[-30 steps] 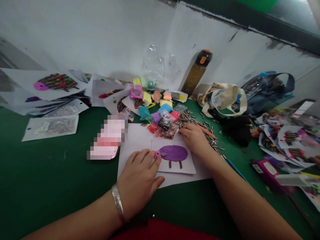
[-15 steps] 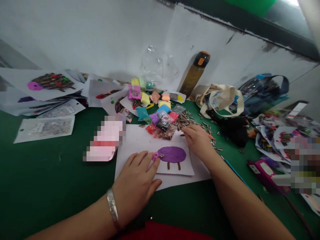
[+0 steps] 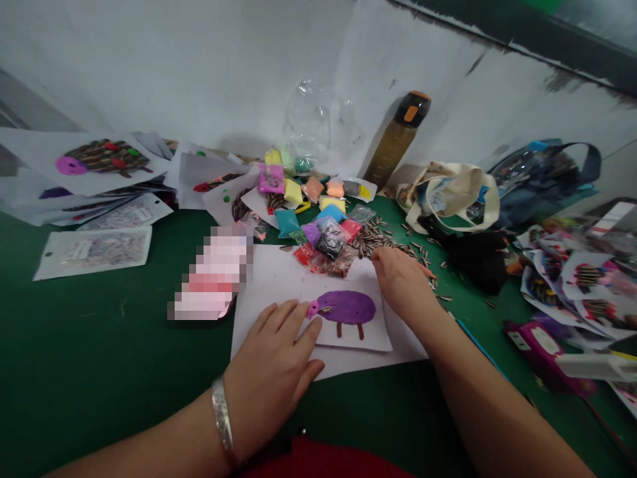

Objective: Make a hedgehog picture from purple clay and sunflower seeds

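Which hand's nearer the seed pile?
Right. The right hand is right at the seed pile's edge; the left hand is farther away, resting on the paper card.

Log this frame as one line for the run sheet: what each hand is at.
Left hand: resting on white paper sheet, by purple clay oval | Right hand: beside pile of striped sunflower seeds

Purple clay: matt, smooth. Paper card: matt white. Bangle: shiny metal. Packets: glossy plastic.
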The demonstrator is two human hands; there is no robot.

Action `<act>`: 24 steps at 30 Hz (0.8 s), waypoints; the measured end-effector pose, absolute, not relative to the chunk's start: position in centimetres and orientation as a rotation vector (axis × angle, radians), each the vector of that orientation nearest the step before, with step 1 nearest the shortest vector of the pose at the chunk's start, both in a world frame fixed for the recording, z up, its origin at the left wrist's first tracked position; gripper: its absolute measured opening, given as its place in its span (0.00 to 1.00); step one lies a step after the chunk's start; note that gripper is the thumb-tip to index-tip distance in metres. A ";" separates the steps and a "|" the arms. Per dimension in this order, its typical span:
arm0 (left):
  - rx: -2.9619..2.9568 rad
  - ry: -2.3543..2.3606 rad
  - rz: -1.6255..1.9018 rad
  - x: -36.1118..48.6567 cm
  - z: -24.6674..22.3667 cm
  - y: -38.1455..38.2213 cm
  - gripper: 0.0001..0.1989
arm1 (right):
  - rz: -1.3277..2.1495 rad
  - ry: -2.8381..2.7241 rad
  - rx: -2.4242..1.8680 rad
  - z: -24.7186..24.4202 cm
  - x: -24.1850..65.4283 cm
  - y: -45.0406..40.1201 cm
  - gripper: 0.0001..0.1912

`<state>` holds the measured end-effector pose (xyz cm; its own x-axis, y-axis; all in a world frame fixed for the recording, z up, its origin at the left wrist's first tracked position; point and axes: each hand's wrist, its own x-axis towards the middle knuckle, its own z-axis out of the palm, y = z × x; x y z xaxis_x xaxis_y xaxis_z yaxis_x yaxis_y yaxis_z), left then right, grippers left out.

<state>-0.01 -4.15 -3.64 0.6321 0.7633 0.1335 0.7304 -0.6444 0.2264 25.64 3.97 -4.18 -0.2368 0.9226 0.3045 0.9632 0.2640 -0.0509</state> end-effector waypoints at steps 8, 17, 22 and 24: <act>2.717 1.242 0.371 0.0 -3.8 -4.1 0.25 | 0.584 -2.226 -1.320 -2.7 21.7 1.3 0.09; 2.717 1.242 0.364 0.0 -3.9 -3.9 0.27 | 0.635 -2.342 -1.249 -3.2 20.3 1.3 0.09; 2.704 1.257 0.351 0.0 -3.9 -3.9 0.26 | 0.639 -2.347 -1.223 -3.8 20.2 1.2 0.08; 2.702 1.258 0.333 0.1 -3.9 -3.9 0.27 | 0.618 -2.344 -1.225 -3.8 20.1 1.2 0.08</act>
